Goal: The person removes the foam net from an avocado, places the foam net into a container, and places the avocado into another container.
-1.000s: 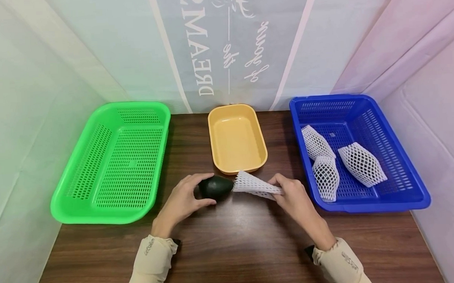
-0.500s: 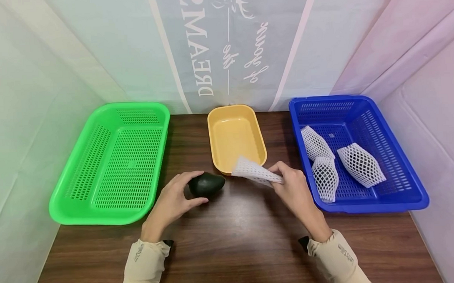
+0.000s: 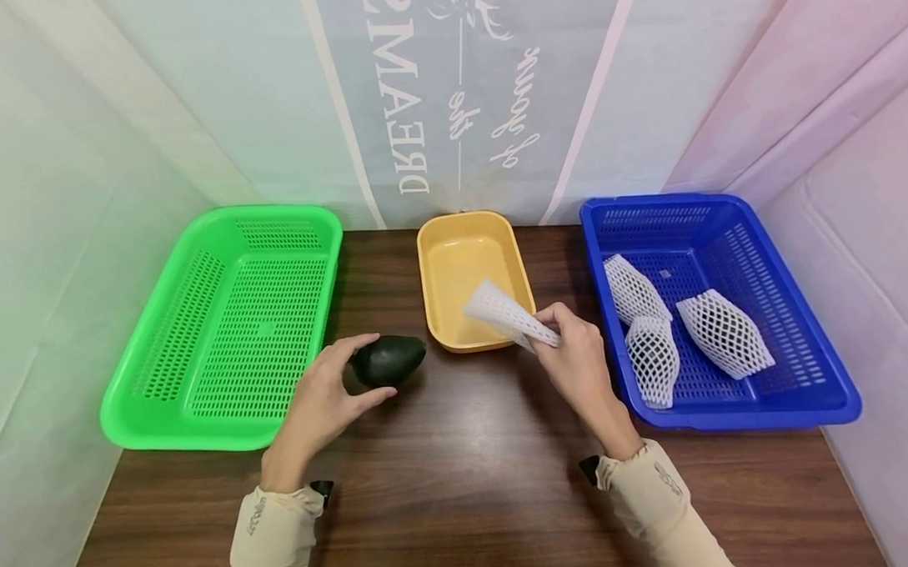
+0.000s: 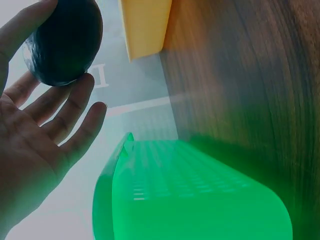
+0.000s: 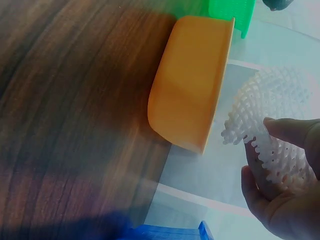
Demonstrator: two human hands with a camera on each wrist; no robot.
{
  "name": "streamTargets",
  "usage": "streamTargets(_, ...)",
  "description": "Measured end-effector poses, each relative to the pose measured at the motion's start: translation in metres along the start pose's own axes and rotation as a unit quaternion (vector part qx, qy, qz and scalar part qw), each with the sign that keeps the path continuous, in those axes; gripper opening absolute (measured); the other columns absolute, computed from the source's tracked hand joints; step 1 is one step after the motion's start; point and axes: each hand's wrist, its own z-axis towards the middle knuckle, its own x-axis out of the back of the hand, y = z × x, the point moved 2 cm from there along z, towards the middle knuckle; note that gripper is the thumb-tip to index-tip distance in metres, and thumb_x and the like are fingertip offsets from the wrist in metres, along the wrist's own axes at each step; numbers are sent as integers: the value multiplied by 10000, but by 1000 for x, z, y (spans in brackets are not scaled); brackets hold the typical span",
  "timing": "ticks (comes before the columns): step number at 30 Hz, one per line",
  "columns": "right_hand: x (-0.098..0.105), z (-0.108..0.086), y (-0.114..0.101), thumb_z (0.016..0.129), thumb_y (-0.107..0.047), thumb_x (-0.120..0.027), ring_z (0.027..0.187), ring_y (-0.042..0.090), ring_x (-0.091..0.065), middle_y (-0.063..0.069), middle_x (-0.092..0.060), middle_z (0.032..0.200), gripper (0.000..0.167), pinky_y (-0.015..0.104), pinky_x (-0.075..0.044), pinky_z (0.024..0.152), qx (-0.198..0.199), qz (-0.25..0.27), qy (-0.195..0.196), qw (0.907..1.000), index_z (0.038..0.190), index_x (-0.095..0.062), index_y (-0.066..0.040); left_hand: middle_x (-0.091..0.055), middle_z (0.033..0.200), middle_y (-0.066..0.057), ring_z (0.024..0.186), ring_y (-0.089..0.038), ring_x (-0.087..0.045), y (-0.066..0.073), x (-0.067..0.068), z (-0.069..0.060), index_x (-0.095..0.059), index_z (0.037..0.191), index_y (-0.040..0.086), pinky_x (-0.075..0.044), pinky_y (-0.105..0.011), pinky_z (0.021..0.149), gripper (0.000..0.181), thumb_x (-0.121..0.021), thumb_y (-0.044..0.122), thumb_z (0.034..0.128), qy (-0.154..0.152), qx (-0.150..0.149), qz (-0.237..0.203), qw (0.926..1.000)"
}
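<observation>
A dark green avocado-shaped fruit [image 3: 389, 360] is gripped at its left end between the thumb and fingers of the left hand [image 3: 319, 403], beside the green basket. In the left wrist view the fruit [image 4: 66, 42] sits against the fingertips of the left hand [image 4: 45, 125]. The right hand [image 3: 579, 364] pinches an empty white foam net sleeve [image 3: 509, 313] at one end; its other end hangs over the yellow tray's near right part. The right wrist view shows the sleeve [image 5: 275, 110] between thumb and fingers of the right hand [image 5: 285, 200].
At the left stands a green basket [image 3: 257, 340] with a bare bottom. A yellow tray [image 3: 465, 279] is at the back middle. The blue basket [image 3: 736, 415] at the right holds three net-wrapped items, one of them [image 3: 724, 332] apart from the others.
The left hand has moved left with the fruit, away from the sleeve. The right hand has gone slightly up and back, bringing the sleeve from in front of the yellow tray to above it.
</observation>
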Motion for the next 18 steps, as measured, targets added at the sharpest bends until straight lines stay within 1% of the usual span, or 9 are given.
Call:
streamTargets(4,-3,6,0,776,-40,-795,798,346,-730,189,-757,881,175,507,-570,681,-116,-27,-17,9999,909,-683,-40,-652,1283,-130,1183,-331,-615,-1,5,-1,-581,1327,90,-519,-530,964,725,-914,242,701,80,14,33,10000)
streamTargets(7,-5,9,1,794,-61,-791,798,342,-726,187,-756,884,168,505,-568,692,-163,-38,-40,9999,912,-675,-37,-656,1270,-138,1164,-339,-622,-3,10,-1,-583,1323,83,-520,-535,947,725,-916,232,697,216,-6,71,9997)
streamTargets(12,-10,15,4,801,-92,-793,791,343,-702,180,-744,883,202,500,-552,696,-295,2,-7,9996,936,-657,-29,-645,1263,-165,1157,-357,-609,-8,18,-3,-584,1319,69,-507,-548,941,723,-919,190,689,495,27,74,9987)
streamTargets(14,-13,17,5,800,-105,-794,793,347,-688,179,-734,881,220,501,-542,701,-381,24,25,9993,948,-650,-28,-637,1268,-178,1129,-354,-610,-10,21,-4,-583,1315,56,-518,-535,911,731,-923,177,680,613,22,113,9981)
streamTargets(18,-19,21,7,806,-126,-793,803,355,-671,183,-720,889,246,500,-532,729,-576,56,31,9983,967,-639,-23,-634,1263,-182,1017,-315,-617,-14,27,-5,-582,1305,41,-535,-472,788,734,-927,165,669,802,27,252,9965)
